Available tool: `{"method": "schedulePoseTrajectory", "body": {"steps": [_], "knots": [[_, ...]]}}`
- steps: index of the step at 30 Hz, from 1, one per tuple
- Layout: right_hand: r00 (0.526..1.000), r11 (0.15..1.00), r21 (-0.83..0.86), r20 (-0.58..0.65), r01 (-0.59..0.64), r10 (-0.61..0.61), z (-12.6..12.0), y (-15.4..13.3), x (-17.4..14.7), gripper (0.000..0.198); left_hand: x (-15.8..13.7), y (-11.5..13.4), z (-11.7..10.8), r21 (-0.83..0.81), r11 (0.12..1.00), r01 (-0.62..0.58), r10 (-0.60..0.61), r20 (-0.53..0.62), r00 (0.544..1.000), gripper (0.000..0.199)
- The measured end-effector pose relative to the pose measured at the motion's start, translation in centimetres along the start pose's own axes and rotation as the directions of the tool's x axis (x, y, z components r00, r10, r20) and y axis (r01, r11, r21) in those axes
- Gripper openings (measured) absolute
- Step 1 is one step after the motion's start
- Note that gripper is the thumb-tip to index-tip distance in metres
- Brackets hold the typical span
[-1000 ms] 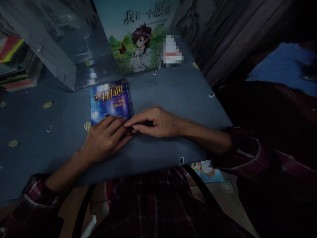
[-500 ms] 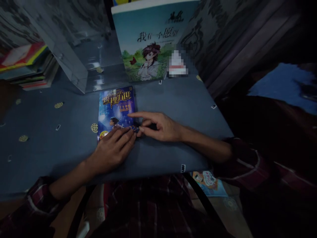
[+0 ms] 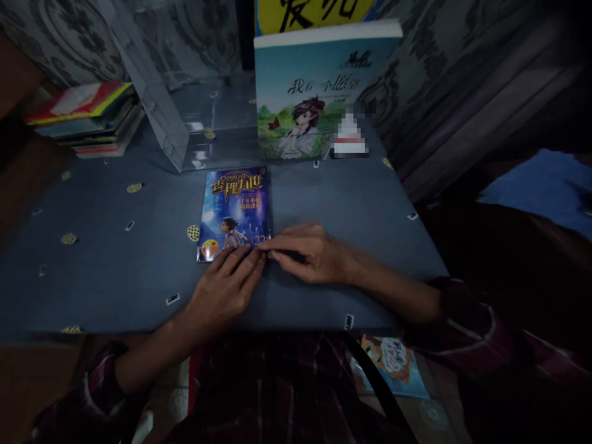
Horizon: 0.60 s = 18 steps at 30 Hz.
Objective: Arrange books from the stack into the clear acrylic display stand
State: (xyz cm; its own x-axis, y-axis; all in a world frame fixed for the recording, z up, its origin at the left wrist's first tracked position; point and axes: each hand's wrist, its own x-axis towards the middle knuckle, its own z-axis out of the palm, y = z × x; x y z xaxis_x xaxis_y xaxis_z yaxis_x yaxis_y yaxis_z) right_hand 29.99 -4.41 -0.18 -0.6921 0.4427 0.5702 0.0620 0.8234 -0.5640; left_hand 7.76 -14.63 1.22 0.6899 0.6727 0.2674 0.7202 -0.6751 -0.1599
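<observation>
A small blue paperback book [image 3: 234,213] lies closed on the table, its front cover facing up with gold title lettering. My left hand [image 3: 224,283] rests palm down at its bottom edge, fingers stretched flat over the lower cover. At the lower right corner of the book, my right hand [image 3: 314,253] has thumb and index finger brought together on the edge. The exact grip there is partly hidden by the fingers and the dim light.
Behind the paperback stands a large teal book [image 3: 300,98] in a clear acrylic rack [image 3: 173,135]. A stack of books [image 3: 87,117] sits at the back left. Patterned grey cloth covers the table [image 3: 129,259]. Lower right, a colourful packet [image 3: 393,364] lies below the table edge.
The right index finger, stretched out over the cover before, has drawn down toward the thumb at the corner. My left hand stays on the lower cover. The whole view has shifted.
</observation>
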Motion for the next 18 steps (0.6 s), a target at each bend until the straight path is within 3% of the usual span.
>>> {"method": "schedulePoseTrajectory", "body": {"steps": [5,12,15,18], "knots": [[0.993,0.991,-0.086,-0.052,0.106,-0.11,0.5,-0.3,0.1,0.02,-0.9,0.0,0.2,-0.029,0.998,0.05,-0.052,-0.091,0.994,0.043],[0.997,0.978,-0.202,-0.033,0.056,-0.064,1.0,-0.2,0.5,0.021,-3.0,-1.4,-0.6,0.001,0.99,0.139,-0.137,-0.154,0.979,0.032],[0.998,0.947,-0.318,0.023,-0.051,0.062,1.5,0.4,1.3,0.024,-3.3,-2.8,-1.1,-0.098,0.973,0.209,-0.222,-0.155,0.963,0.027],[0.953,0.869,-0.426,0.05,-0.25,0.299,2.0,1.0,2.6,0.039,-2.7,-5.3,-0.9,-0.211,0.919,0.333,-0.353,-0.06,0.934,0.029]]}}
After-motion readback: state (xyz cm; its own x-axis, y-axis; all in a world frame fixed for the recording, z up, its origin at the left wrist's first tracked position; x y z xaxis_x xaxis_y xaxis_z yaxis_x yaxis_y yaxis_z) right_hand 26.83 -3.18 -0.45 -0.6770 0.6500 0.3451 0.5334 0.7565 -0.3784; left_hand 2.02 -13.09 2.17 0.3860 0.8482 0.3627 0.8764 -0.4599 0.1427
